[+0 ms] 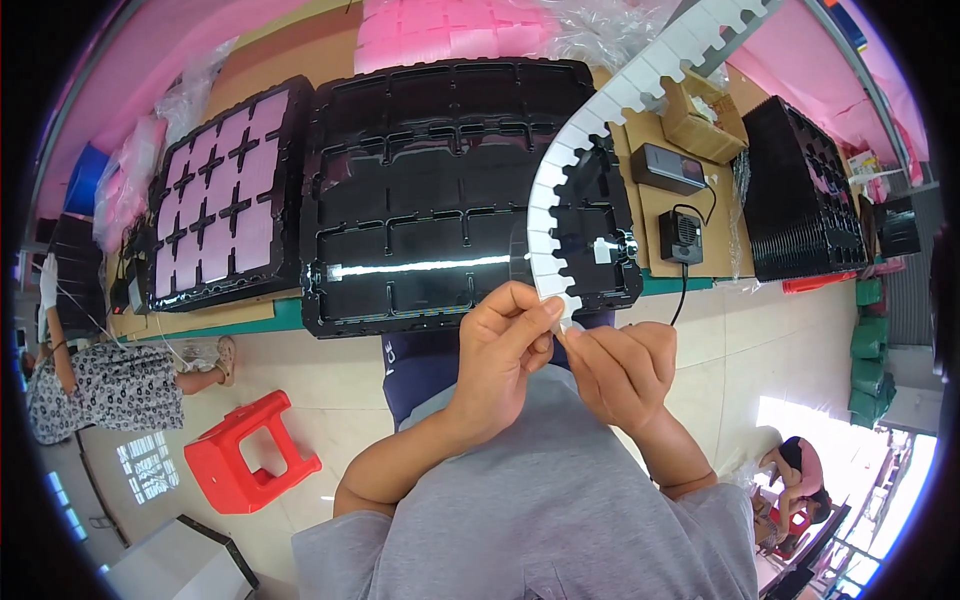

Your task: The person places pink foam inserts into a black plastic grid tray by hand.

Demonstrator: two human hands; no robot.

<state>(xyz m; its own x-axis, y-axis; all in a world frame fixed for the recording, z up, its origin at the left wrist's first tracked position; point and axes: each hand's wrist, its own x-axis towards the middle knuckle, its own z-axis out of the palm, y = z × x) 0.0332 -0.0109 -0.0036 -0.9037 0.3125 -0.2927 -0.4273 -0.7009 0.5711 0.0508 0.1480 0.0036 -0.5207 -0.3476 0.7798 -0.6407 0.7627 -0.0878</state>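
Both hands were closed on one white strip (542,210) at the centre of the frame: the left hand (508,345) and the right hand (625,378) each had a grip that pinched its lower end between thumb and fingers. The strip, notched along one edge, curved up from there across the middle stack (425,235) to the upper right. A small readout showed on the one grey device (660,168), right of centre, and a pale mark on the dark trousers (408,372) below the worktop (275,318); both were too small to read. Three black tray stacks could be counted: the middle one, the left stack (292,205), topped with pink sheets (222,185) and six black crosses, and the right stack (800,215). Between the middle and right stacks were one cardboard box (690,130), the grey device and one black device (682,238). One red stool (215,460) stood at lower left. One person (100,390) was at the left edge, another person (798,468) bent over at lower right.
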